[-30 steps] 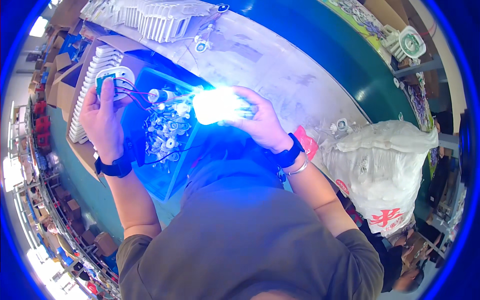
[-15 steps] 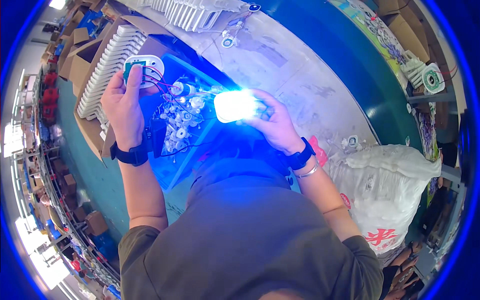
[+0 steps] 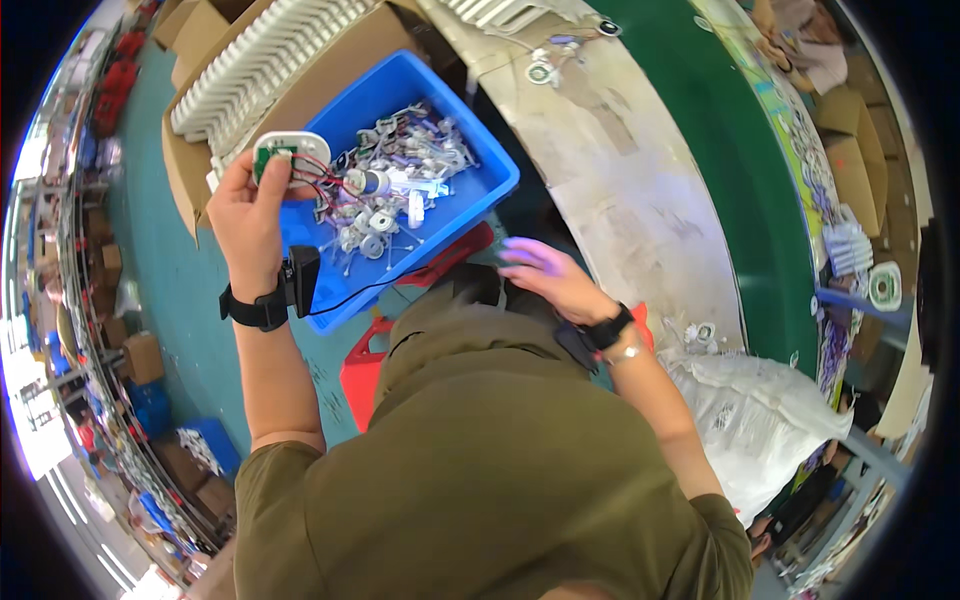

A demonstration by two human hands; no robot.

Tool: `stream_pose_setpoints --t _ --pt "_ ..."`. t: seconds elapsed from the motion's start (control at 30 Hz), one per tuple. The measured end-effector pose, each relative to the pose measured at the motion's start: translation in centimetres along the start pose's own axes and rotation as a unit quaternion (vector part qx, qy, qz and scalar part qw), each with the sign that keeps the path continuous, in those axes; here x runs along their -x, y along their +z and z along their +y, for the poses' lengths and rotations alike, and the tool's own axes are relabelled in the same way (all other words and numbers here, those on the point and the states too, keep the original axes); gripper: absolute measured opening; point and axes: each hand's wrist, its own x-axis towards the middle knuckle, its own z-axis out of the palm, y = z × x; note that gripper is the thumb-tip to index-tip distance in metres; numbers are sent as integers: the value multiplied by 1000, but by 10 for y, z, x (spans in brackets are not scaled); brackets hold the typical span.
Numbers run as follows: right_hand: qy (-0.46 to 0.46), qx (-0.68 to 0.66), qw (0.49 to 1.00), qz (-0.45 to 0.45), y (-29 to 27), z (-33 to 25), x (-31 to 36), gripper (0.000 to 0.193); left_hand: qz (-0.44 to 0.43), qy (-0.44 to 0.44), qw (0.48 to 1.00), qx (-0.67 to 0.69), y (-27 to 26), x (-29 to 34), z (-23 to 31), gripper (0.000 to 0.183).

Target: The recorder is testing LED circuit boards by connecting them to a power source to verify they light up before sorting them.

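Observation:
My left hand [image 3: 248, 215] is pinched round a white oval plastic housing [image 3: 312, 148] with a green circuit board [image 3: 268, 158] in it. Red and black wires [image 3: 318, 172] run from the board toward a white cylindrical part [image 3: 368, 182] over a blue bin [image 3: 507, 180]. Many small white and clear parts [image 3: 372, 238] lie in that bin. To its right, near the table edge, my right hand [image 3: 562, 287] is empty with its fingers stretched out, slightly blurred.
A carton [image 3: 315, 85] of stacked white pieces [image 3: 235, 85] stands beyond the bin. The worn table [image 3: 620, 180] and a green belt [image 3: 745, 200] curve along the right. A white sack [image 3: 750, 420] sits at lower right, a red stool [image 3: 362, 375] below the bin.
The glaring lit lamp that my right hand held is out of that hand, and the blue glare is gone. That hand has opened and moved lower right. My left hand keeps its housing.

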Motion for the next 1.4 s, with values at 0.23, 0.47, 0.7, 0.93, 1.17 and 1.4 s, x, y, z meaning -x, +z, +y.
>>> stream_pose_setpoints --t 0.23,0.47,0.7,0.93,1.17,1.4 --pt "131 1 965 228 -37 19 60 33 -26 -121 992 -32 -61 23 -71 15" --pt "122 8 967 225 -51 41 61 30 22 -248 948 -199 -127 -47 -204 35" --pt "89 48 965 243 -52 50 66 29 -1 -213 922 -323 -112 -31 -304 37" --pt "-8 55 956 288 -70 83 83 23 -265 -198 907 -259 36 56 -277 40" --pt "-22 19 921 389 -78 92 96 19 -322 -108 852 -397 84 83 -277 43" --pt "-33 37 899 435 -97 113 105 16 -334 -86 863 -370 74 85 -300 37"
